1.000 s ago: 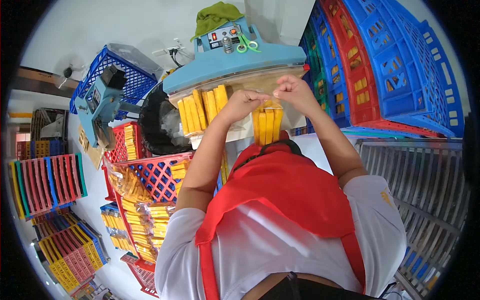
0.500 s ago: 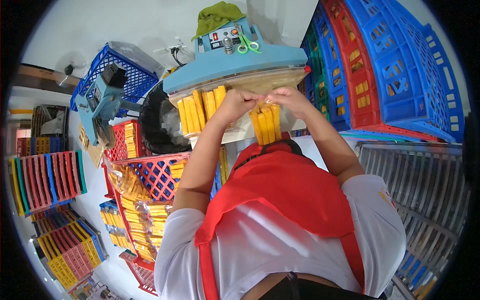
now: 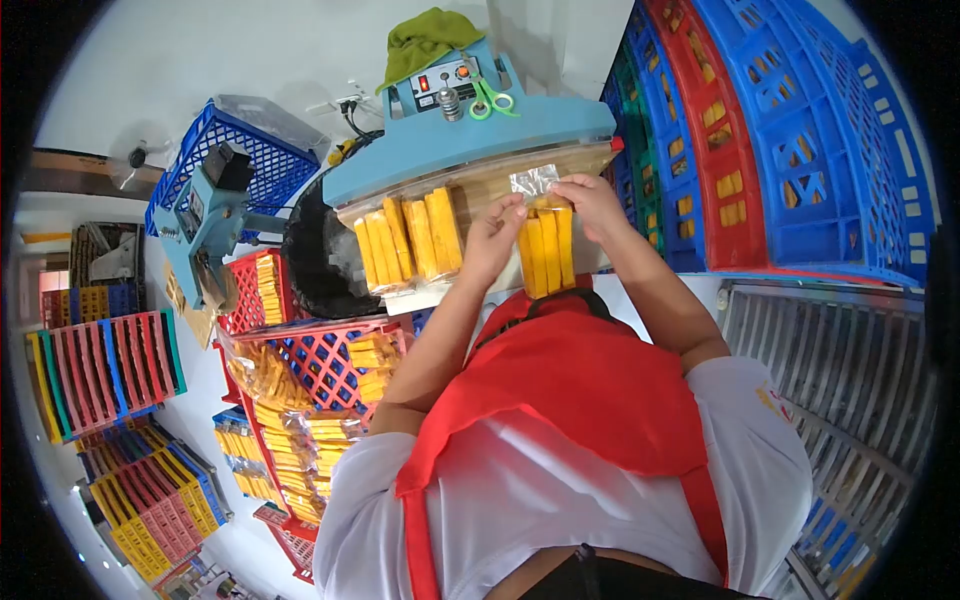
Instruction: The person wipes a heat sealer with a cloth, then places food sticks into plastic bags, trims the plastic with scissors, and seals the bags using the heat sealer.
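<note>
A clear plastic bag of yellow sticks [image 3: 546, 252] hangs upright at the front edge of the worktop, its shiny open end raised toward the sealer. My right hand [image 3: 592, 207] is closed on the upper right of this bag. At its upper left edge, my left hand [image 3: 494, 236] pinches the plastic between the fingertips. Just beyond both hands stands a light-blue bag sealer [image 3: 470, 135] with a lit red switch. To the left of my left hand lie two filled bags, one bag [image 3: 384, 245] beside another bag [image 3: 432, 235], partly touching.
Green scissors [image 3: 490, 98] and a green cloth [image 3: 428, 42] rest on the sealer. A black-lined bin [image 3: 310, 250] stands at left, near a red crate [image 3: 315, 365] with packed bags. Stacked blue and red crates [image 3: 735, 150] rise at right. A second sealer [image 3: 205, 215] stands far left.
Both hands have drawn slightly apart and the bag has shifted a little right. Its clear top, bunched between the fingers before, now shows spread flat. My left hand has moved right and lower.
</note>
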Tool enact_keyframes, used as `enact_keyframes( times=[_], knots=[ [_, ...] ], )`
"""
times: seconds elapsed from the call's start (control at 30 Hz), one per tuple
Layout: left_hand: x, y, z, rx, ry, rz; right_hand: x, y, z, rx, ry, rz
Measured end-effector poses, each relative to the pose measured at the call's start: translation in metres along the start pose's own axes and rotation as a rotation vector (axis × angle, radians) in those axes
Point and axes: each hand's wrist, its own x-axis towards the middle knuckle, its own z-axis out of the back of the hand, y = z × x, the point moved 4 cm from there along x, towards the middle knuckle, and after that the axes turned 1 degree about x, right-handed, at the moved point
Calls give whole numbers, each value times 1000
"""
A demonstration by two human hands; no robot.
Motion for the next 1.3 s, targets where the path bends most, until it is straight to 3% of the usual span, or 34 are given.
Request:
enact_keyframes(
  times=[0.2, 0.33, 0.4, 0.53, 0.6, 0.63, 0.77, 0.83, 0.9, 0.93, 1.0, 1.1, 1.3],
  knots=[
    [23, 27, -24, -126, -144, 141, 38, -29, 24, 55, -155, -140],
    [47, 38, -28, -71, -162, 43, 62, -31, 27, 60, -242, -274],
    [48, 21, -24, -3, -242, 249, 74, -28, 21, 123, -266, -139],
    [70, 57, -3, -2, -391, 153, 47, -29, 2, 80, -178, -144],
    [72, 60, 2, 137, -438, 48, 25, -29, -11, -155, -87, 122],
    [73, 62, 2, 136, -441, 57, 28, -34, -11, -280, -55, 159],
    [71, 53, 7, 67, -499, 73, 35, -39, -18, -201, -1, 102],
    [59, 32, 11, 76, -493, 111, 38, -47, -16, -184, -127, 107],
    [24, -15, 7, 637, -345, -247, 46, -60, -15, -187, -140, 145],
    [8, -28, 13, 645, -345, -243, 48, -63, -16, -193, -162, 185],
    [-23, -46, 18, 999, -156, -338, 45, -59, -31, -220, -137, 214],
    [-53, -41, 36, 1168, -126, -156, 42, -59, -57, -227, -110, 224],
    [-66, -14, 58, 1217, -155, -127, 42, -63, -76, -248, -136, 221]
  ],
)
